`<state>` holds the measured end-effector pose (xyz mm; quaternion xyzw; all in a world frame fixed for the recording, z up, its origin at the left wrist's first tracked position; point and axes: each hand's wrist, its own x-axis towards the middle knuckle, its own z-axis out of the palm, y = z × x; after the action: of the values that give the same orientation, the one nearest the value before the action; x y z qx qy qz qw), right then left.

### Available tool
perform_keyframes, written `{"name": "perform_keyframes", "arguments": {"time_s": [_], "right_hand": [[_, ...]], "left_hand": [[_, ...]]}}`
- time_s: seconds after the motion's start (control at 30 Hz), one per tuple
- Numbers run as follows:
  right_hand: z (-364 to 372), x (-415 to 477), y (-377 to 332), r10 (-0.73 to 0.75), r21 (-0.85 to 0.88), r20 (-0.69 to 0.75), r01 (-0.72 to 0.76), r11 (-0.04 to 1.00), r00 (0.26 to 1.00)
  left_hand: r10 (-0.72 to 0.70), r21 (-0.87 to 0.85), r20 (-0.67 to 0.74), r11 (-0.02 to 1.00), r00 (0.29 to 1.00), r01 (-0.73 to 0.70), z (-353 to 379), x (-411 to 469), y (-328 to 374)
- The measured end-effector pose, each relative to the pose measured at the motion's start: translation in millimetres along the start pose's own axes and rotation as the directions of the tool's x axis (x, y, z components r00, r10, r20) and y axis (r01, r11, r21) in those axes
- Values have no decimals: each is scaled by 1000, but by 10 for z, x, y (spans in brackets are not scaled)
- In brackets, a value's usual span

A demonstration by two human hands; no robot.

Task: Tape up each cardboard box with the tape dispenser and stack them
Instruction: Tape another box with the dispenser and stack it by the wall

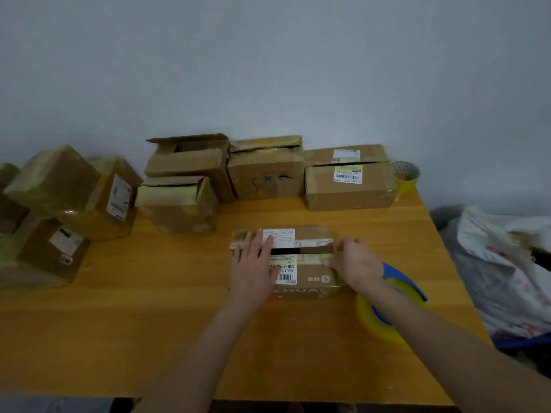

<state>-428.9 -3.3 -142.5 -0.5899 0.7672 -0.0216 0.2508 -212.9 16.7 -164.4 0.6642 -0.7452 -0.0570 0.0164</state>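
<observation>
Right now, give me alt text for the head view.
Left hand flat on a small cardboard box on a wooden table, right hand gripping its right end; a tape dispenser lies beside it, more boxes behind.

The orange wooden worktop (149,338) carries a small box (313,286) right of its middle and a tape dispenser (372,321) with a yellow roll near its right edge. A row of boxes (265,174) lines the far edge, a tape roll (407,174) sits at the far right corner, and piled boxes (59,210) stand at the left edge.
</observation>
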Motion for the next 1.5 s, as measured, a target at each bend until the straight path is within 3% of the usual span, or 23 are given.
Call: {"name": "perform_keyframes", "arguments": {"time_s": [0.13, 0.43, 0.53, 0.63, 0.9, 1.13, 1.3, 1.37, 1.43, 1.5], "right_hand": [[94, -115, -87, -20, -26, -26, 19, 999, 999], [157, -262, -222, -76, -67, 7, 77, 995, 997], [193, -278, -229, -75, -107, 35, 78, 991, 997], [176, -250, -224, -80, -68, 107, 88, 994, 991], [146, -347, -87, -147, -18, 155, 152, 988, 977], [124, -308, -45, -193, -192, 170, 224, 955, 966], [85, -252, 103, -258, -234, 182, 296, 926, 949], [-30, -175, 262, -231, -230, 50, 236, 944, 972], [-183, -97, 536, -115, -227, -53, 100, 969, 992], [-277, -57, 849, 23, -264, 35, -13, 964, 999]], "left_hand": [[-15, -25, 147, 1000, 989, 19, 132, 20, -66], [29, 0, 157, 1000, 987, -30, 142, -20, -217], [-17, -72, 138, 997, 990, 27, 144, -42, -263], [-32, -154, 181, 986, 983, 61, 124, -12, -241], [-28, -122, 199, 991, 980, 53, 137, -226, -248], [-92, -153, 237, 980, 967, 130, 110, -262, -260], [-101, -74, 256, 990, 961, 124, 125, -321, -284], [-99, -41, 242, 993, 965, 112, 130, -325, -287], [-109, -40, 242, 992, 964, 122, 131, -302, -290], [-118, -53, 250, 989, 961, 135, 133, -287, -287]]}}
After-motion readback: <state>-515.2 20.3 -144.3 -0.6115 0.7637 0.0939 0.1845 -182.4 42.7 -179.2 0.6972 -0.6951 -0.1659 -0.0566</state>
